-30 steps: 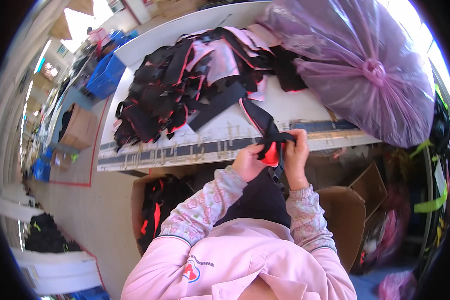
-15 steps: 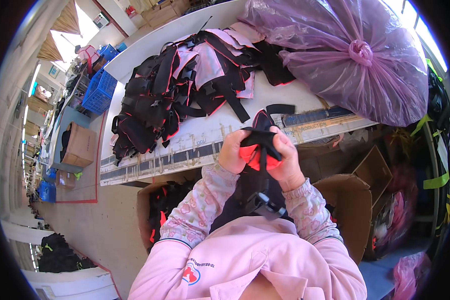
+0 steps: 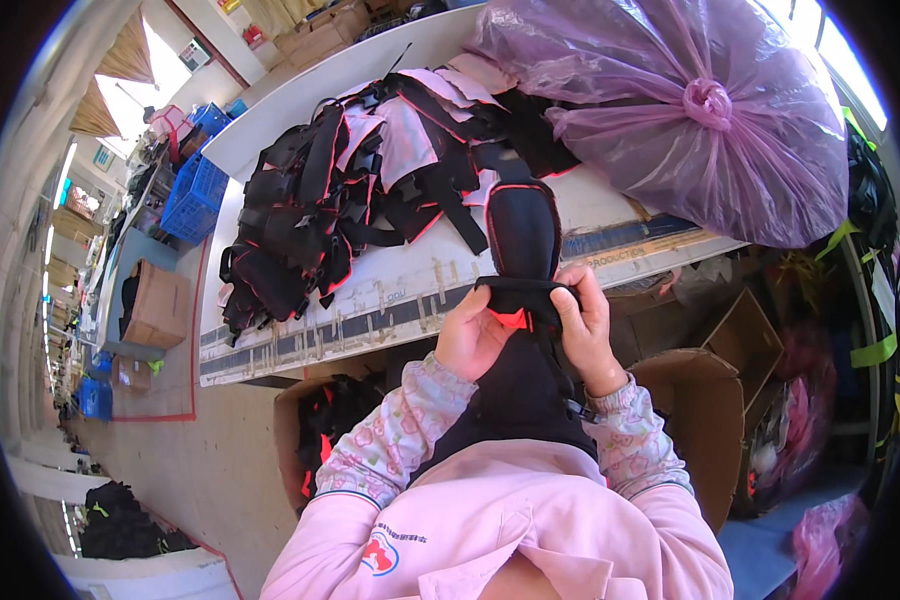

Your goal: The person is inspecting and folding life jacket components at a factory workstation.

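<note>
In front of the table's near edge, a black padded piece with red edging [image 3: 523, 232] is stretched between my two hands, its rounded end pointing away from me. My left hand [image 3: 467, 332] pinches the left end of its black fabric band, thumb on top. The right hand [image 3: 590, 330] grips the band's other end between thumb and fingers. Bright red fabric shows below the band. A black strap hangs beside my right wrist with a dark buckle [image 3: 576, 410] on it. The fingertips under the band are partly hidden.
A heap of similar black pieces [image 3: 315, 200] with red edges and pink backs lies on the white table [image 3: 260, 352]. At the right of it rests a knotted purple plastic bag [image 3: 660, 140]. Below are open cardboard boxes [image 3: 705, 410] on both sides of me.
The padded piece, bunched and folded earlier, now lies extended with its rounded end away from me. My hands have moved slightly lower, and the buckle has swung right toward my right wrist.
</note>
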### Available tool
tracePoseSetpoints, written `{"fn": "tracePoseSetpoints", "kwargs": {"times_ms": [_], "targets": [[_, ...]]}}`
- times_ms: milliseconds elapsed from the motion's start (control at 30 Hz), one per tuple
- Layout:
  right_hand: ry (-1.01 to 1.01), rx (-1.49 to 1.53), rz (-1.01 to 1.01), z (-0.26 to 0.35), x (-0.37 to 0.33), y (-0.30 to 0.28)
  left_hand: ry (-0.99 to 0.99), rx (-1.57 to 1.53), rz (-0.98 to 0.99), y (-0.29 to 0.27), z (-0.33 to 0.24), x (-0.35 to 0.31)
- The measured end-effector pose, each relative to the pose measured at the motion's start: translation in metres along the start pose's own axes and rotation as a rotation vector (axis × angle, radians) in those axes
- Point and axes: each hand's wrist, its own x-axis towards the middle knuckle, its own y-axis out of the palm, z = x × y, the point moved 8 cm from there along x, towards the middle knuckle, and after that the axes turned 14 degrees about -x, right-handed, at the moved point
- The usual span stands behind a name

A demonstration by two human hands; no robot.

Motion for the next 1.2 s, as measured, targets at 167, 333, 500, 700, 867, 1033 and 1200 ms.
{"fn": "tracePoseSetpoints", "kwargs": {"times_ms": [167,333,500,700,867,1033,1200], "targets": [[-0.136,-0.04,-0.12,0.015,0.002,-0.014,0.021,-0.033,0.125,-0.001,-0.006,-0.002],[0.203,0.369,-0.026,-0.003,-0.007,-0.004,0.008,-0.063,0.246,0.009,-0.001,-0.011],[0.444,0.795,0.044,-0.007,-0.012,0.009,-0.08,-0.026,0.26,0.024,0.004,-0.02],[0.441,1.078,0.095,0.01,-0.013,0.019,-0.093,0.048,0.402,0.017,-0.005,-0.015],[0.563,0.984,0.029,-0.002,-0.009,0.028,0.067,0.055,0.301,0.041,-0.021,-0.008],[0.332,0.434,-0.026,-0.023,-0.005,0.009,0.062,0.239,0.449,0.061,-0.026,-0.007],[0.463,0.885,-0.004,-0.028,-0.003,0.015,0.128,0.32,0.514,0.064,-0.018,-0.015]]}}
